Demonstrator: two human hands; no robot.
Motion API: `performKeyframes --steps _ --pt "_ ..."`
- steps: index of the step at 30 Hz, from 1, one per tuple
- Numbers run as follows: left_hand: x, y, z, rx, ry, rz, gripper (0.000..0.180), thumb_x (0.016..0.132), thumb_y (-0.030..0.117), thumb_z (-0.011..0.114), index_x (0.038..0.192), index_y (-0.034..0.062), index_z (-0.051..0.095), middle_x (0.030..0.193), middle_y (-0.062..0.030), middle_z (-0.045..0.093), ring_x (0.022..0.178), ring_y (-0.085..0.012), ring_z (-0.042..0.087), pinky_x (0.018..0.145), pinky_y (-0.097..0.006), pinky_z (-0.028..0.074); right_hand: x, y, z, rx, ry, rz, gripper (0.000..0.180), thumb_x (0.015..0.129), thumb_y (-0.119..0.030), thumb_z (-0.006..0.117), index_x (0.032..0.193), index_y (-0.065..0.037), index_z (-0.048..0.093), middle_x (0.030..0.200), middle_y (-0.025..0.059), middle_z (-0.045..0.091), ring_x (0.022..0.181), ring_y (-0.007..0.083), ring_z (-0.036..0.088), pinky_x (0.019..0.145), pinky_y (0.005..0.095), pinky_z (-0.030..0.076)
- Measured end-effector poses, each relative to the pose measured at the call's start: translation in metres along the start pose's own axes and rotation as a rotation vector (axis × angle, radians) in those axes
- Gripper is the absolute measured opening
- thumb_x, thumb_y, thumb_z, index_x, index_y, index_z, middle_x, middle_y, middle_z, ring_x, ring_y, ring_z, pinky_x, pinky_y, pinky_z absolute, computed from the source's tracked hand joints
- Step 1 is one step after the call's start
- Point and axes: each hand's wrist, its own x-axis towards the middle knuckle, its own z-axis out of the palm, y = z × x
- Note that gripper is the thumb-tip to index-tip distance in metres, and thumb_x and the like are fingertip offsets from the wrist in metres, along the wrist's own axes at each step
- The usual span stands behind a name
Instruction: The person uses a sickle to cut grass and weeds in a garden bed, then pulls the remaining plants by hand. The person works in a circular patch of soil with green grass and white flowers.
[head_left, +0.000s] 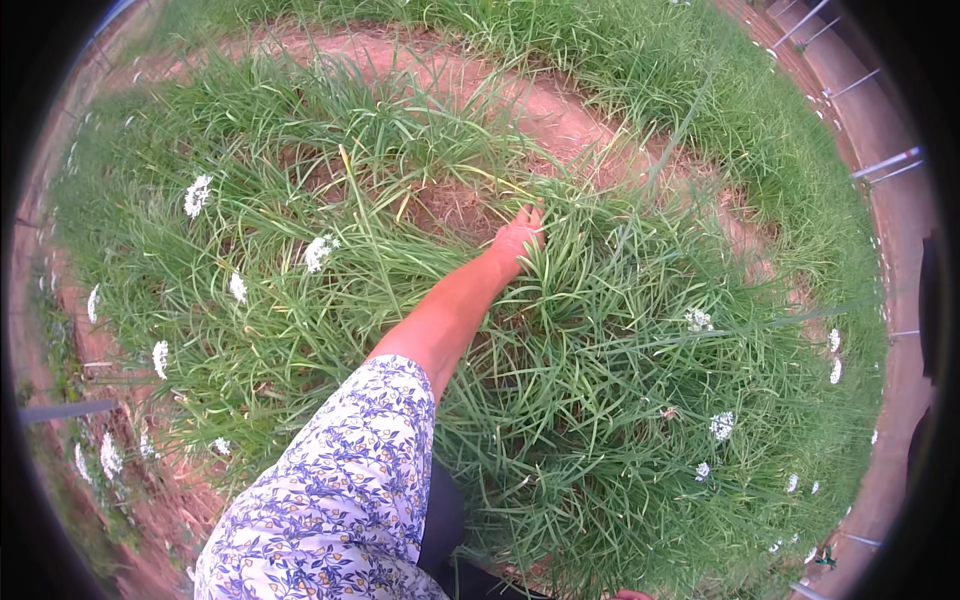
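My left hand [521, 235] reaches forward among long, flat green leaves that look like garlic chives [590, 290]. Its fingers show in part, stretched out and lying against the leaves, with blades covering their right side. I see nothing plainly gripped in it. Just left of the hand lies a patch of reddish soil with dry straw [450, 208]. At the lower edge only a sliver of skin shows, apparently my right hand [632, 595]; its fingers are out of sight.
White flower heads [318, 252] stand on stalks around the bed, with another flower cluster [722, 426] at right. A bare earth path [560, 110] curves behind the plants, and more green growth [800, 150] lies beyond it. Thin posts [888, 163] line the far right edge.
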Motion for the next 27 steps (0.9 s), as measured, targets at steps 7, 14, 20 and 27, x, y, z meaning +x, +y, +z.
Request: performKeyframes --steps 7,14,20,27 --pt "-0.022 0.049 -0.015 -0.127 -0.076 0.119 0.074 0.093 0.026 0.058 0.158 0.0024 0.029 0.159 -0.0244 0.035 0.138 -0.0416 0.049 0.109 -0.05 0.046 -0.038 0.049 -0.028 0.106 0.396 -0.145 0.044 0.102 -0.034 0.066 0.134 -0.005 0.059 0.114 0.0113 0.072 0.103 0.0234 0.069 0.092 0.0399 0.057" --pt "-0.043 0.004 -0.012 -0.304 0.218 0.108 0.055 0.089 0.024 0.063 0.138 0.0047 0.047 0.139 -0.0245 0.053 0.123 -0.0398 0.057 0.1 -0.047 0.05 0.001 0.034 -0.011 -0.058 0.511 -0.008 0.03 0.101 -0.03 0.068 0.118 -0.006 0.067 0.102 0.0076 0.072 0.093 0.0206 0.068 0.087 0.0369 0.057" --pt "-0.043 -0.036 -0.041 -0.413 0.415 -0.572 0.016 0.088 0.015 0.059 0.098 0.0066 0.068 0.099 -0.0188 0.073 0.088 -0.0378 0.071 0.079 -0.045 0.055 0.0 0.048 -0.027 -0.161 0.473 -0.018 0.03 0.102 -0.032 0.066 0.113 -0.005 0.07 0.099 0.0082 0.073 0.088 0.02 0.068 0.084 0.037 0.057" --pt "-0.024 -0.07 -0.059 0.198 -0.16 -0.032 0.023 0.084 0.02 0.063 0.098 0.0072 0.076 0.105 -0.0188 0.074 0.099 -0.0363 0.072 0.085 -0.045 0.059 0.003 0.042 -0.019 -0.059 0.481 0.011 0.032 0.103 -0.033 0.064 0.116 -0.005 0.068 0.102 0.0094 0.073 0.093 0.0223 0.069 0.084 0.0382 0.057"
